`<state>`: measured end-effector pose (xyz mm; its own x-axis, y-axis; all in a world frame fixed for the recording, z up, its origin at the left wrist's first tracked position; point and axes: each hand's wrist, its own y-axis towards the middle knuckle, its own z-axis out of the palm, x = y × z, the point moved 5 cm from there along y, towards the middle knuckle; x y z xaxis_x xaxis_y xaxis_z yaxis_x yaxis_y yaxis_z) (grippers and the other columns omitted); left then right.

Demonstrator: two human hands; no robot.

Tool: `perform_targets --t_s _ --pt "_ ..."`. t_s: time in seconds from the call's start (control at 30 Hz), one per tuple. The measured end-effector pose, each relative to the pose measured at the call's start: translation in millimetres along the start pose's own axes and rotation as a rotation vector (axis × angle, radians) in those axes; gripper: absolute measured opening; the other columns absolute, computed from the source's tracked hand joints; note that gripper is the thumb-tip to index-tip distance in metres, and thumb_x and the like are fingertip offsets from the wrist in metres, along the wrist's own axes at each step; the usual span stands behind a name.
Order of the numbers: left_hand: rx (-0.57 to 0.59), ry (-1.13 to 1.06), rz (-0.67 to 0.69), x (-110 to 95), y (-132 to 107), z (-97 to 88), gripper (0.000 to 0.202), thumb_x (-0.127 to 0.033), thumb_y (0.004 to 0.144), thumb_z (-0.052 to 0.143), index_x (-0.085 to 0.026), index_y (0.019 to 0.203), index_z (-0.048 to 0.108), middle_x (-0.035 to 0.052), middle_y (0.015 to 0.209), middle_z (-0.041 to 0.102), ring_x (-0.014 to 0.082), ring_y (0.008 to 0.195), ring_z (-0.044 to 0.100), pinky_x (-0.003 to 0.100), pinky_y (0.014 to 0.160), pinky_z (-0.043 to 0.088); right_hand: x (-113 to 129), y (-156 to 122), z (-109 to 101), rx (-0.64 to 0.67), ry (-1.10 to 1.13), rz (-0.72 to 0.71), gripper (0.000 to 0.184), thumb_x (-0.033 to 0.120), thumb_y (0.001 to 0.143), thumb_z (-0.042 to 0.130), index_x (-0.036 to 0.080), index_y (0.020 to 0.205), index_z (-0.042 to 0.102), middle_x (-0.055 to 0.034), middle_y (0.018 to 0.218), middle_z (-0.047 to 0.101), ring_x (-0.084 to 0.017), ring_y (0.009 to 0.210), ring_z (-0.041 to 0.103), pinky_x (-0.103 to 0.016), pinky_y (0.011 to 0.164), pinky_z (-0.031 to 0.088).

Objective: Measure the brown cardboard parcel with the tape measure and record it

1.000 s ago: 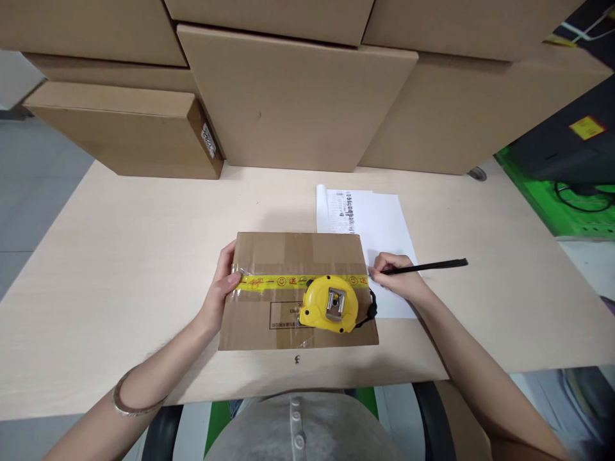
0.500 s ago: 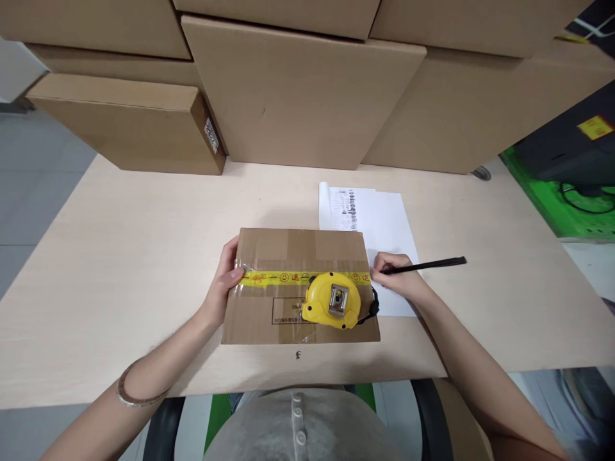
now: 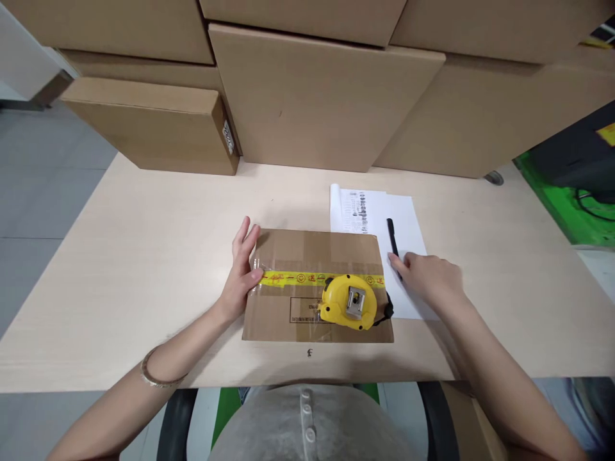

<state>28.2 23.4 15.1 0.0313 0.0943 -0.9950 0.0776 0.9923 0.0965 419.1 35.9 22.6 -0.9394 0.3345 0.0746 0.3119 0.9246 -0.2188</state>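
Note:
A taped cardboard box [image 3: 278,320] lies flat near the table's front edge. My left hand [image 3: 240,275] is at its left side, thumb resting on the top edge and the visible fingers stretched out and apart past the far corner. On the box's right half sits a yellow tape measure [image 3: 343,304] with a black strap. My right hand [image 3: 427,275] is right of the box over white paper [image 3: 372,205], fingers curled. A black pen [image 3: 393,235] slants across the paper, its near end between my right thumb and fingers.
Large cardboard boxes [image 3: 317,96] stand stacked along the back of the table [image 3: 144,269]. A smaller box [image 3: 148,134] with a label stands at the back left. At the right edge, dark equipment [image 3: 567,153] sits on a green surface.
My right hand has shifted right, and the pen has swung from pointing right to pointing away from me. My left fingers have spread out from the box's side. The view has shifted slightly.

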Motion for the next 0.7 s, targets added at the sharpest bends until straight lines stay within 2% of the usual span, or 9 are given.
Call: perform_targets --t_s 0.07,0.17,0.23,0.3,0.4,0.47,0.5,0.6,0.7 --pt "0.068 0.039 0.049 -0.9 4.1 -1.2 0.053 -0.061 0.09 0.069 -0.037 0.138 0.068 0.0003 0.179 0.026 0.039 0.167 0.016 0.057 0.136 0.015 9.6 -12.8 -23.1 -0.189 0.058 -0.098 0.047 0.059 0.099 0.054 0.021 0.079 0.072 -0.0176 0.078 0.071 -0.037 0.082 0.068 -0.048 0.074 0.048" --pt "0.147 0.004 0.066 2.5 8.5 -1.1 0.046 -0.059 0.09 0.068 -0.035 0.129 0.072 0.0046 0.17 0.043 0.0391 0.165 0.02 0.061 0.134 0.017 44.3 -53.2 -56.5 -0.419 0.257 -0.575 0.051 0.059 0.106 0.041 0.026 0.122 0.076 -0.0156 0.105 0.074 -0.037 0.104 0.068 -0.055 0.09 0.051" --pt "0.168 -0.061 0.053 5.7 9.8 -0.1 0.044 -0.058 0.09 0.066 -0.036 0.127 0.072 0.0059 0.161 0.052 0.0386 0.164 0.024 0.061 0.133 0.02 71.4 -82.2 -63.2 -0.358 0.302 -0.883 0.058 0.065 0.104 0.043 0.031 0.146 0.064 -0.0158 0.131 0.071 -0.04 0.124 0.063 -0.063 0.105 0.047" --pt "0.162 -0.123 0.04 7.1 10.5 1.2 0.041 -0.058 0.095 0.059 -0.036 0.125 0.074 0.0059 0.156 0.056 0.0369 0.162 0.029 0.059 0.132 0.023 93.1 -101.1 -62.4 -0.27 0.293 -1.035 0.067 0.07 0.098 0.055 0.028 0.151 0.059 -0.0186 0.155 0.058 -0.046 0.144 0.052 -0.071 0.115 0.04" --pt "0.12 -0.17 0.008 5.3 11.6 2.0 0.044 -0.058 0.101 0.045 -0.035 0.119 0.078 0.0056 0.148 0.062 0.0332 0.159 0.035 0.055 0.132 0.026 113.6 -108.1 -58.9 -0.177 0.349 -1.089 0.055 0.062 0.093 0.07 0.027 0.136 0.065 -0.0195 0.163 0.051 -0.047 0.155 0.04 -0.077 0.124 0.031" --pt "0.107 -0.191 -0.026 3.5 12.7 2.2 0.051 -0.061 0.104 0.038 -0.034 0.116 0.079 0.0054 0.144 0.066 0.032 0.157 0.038 0.053 0.132 0.027 124.8 -105.6 -54.9 -0.056 0.429 -1.114 0.05 0.056 0.092 0.075 0.029 0.132 0.064 -0.0155 0.154 0.062 -0.043 0.153 0.047 -0.076 0.125 0.031" --pt "0.109 -0.203 -0.039 2.8 13.3 2.4 0.055 -0.063 0.104 0.035 -0.033 0.116 0.08 0.0053 0.143 0.067 0.0314 0.157 0.039 0.053 0.132 0.027 131.1 -103.2 -52.5 0.016 0.47 -1.115 0.051 0.057 0.091 0.076 0.03 0.132 0.062 -0.0134 0.145 0.068 -0.041 0.15 0.052 -0.074 0.123 0.038" --pt "0.138 -0.23 -0.045 2.3 14.4 2.3 0.061 -0.065 0.106 0.031 -0.031 0.117 0.08 0.0045 0.146 0.067 0.0293 0.157 0.04 0.05 0.133 0.026 156.3 -93.8 -49.6 0.12 0.593 -1.059 0.052 0.058 0.09 0.078 0.028 0.128 0.061 -0.0098 0.121 0.077 -0.037 0.128 0.071 -0.056 0.096 0.063" --pt "0.151 -0.272 -0.054 6.8 14.5 1.1 0.061 -0.067 0.105 0.033 -0.03 0.118 0.08 0.0053 0.143 0.069 0.0302 0.154 0.044 0.05 0.133 0.026 190.2 -89.1 -55.6 0.038 0.709 -1.08 0.044 0.05 0.093 0.078 0.027 0.125 0.059 -0.0088 0.118 0.076 -0.028 0.103 0.078 -0.041 0.079 0.065"
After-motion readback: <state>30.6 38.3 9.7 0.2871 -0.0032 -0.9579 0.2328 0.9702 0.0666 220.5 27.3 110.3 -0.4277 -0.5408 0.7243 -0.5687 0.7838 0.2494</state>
